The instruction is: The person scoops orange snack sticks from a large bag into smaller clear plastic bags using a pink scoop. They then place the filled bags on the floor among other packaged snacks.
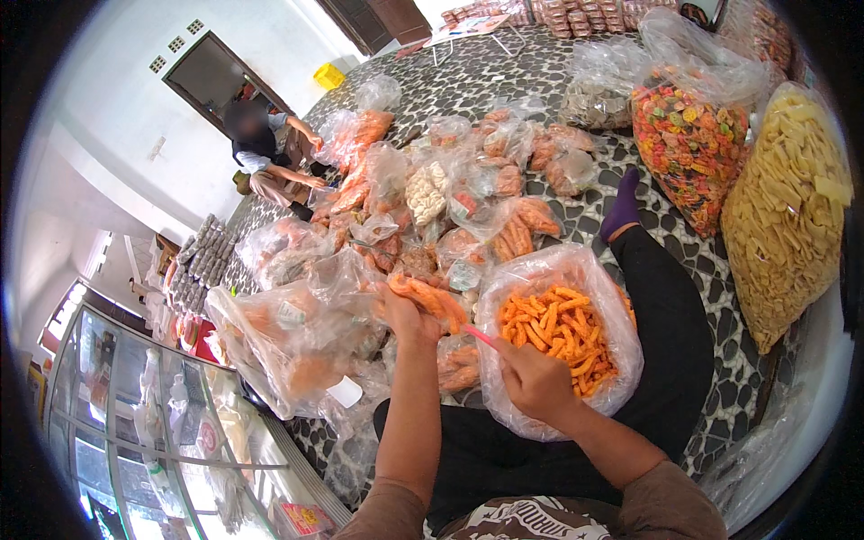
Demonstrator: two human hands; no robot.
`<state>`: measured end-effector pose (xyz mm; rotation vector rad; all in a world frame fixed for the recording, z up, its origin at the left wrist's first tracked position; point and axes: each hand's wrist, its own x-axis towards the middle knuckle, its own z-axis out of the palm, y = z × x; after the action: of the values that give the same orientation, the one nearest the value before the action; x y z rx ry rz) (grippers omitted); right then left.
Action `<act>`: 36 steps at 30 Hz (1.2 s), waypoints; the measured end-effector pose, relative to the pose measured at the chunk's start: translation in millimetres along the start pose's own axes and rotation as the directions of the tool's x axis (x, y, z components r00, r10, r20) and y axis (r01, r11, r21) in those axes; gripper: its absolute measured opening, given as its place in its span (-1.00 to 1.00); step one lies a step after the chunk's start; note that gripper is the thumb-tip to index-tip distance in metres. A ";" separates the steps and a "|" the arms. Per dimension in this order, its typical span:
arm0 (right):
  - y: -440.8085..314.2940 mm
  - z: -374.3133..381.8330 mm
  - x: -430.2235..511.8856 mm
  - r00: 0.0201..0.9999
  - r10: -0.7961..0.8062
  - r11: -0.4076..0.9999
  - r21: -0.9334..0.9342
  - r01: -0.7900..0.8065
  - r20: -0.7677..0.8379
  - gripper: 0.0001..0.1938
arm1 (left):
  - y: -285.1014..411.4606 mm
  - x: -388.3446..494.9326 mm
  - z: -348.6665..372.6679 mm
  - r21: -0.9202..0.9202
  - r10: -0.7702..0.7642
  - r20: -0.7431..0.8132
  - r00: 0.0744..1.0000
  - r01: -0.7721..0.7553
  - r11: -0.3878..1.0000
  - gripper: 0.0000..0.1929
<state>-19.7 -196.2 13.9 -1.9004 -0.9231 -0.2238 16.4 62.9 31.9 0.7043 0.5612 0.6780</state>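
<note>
My left hand is closed around a small clear plastic bag of orange stick snacks. In my right hand is a thin pink tool, whose tip points at that bag; whether it touches the bag I cannot tell. Beneath and beside my right hand a large open clear plastic bag, filled with orange snack sticks, rests between my legs. Just beyond my hands lie many filled snack bags, among them one of white pieces and one of orange sticks.
Another person crouches at the far left side of the bag pile. At the right stand big sacks of colourful snacks and of yellow flat chips. A glass display case is at lower left, a folding table at the back.
</note>
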 end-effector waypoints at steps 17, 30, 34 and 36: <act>32.6 26.1 25.4 0.893 0.399 0.876 0.374 -0.304 -0.209 -0.81 | -88.2 -89.2 14.0 0.283 -0.223 0.054 0.973 0.200 0.938 -0.48; 51.6 32.3 17.4 0.812 0.471 0.867 0.353 -0.353 -0.344 -0.84 | -121.6 -96.6 2.5 0.725 0.088 0.192 0.977 -0.202 0.659 -0.58; 61.4 31.0 17.4 0.759 0.584 0.782 0.450 -0.432 -0.287 -0.79 | -118.4 -102.1 7.8 0.583 0.113 0.228 0.967 -0.229 0.779 -0.64; 65.1 28.6 19.5 0.724 0.657 0.698 0.532 -0.479 -0.211 -0.76 | -119.1 -103.6 13.5 0.332 0.111 0.246 0.963 -0.191 0.924 -0.65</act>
<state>31.8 -178.1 -35.7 -1.5367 -0.0448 0.0068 1.4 -85.1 -22.7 1.1575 0.4258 0.6369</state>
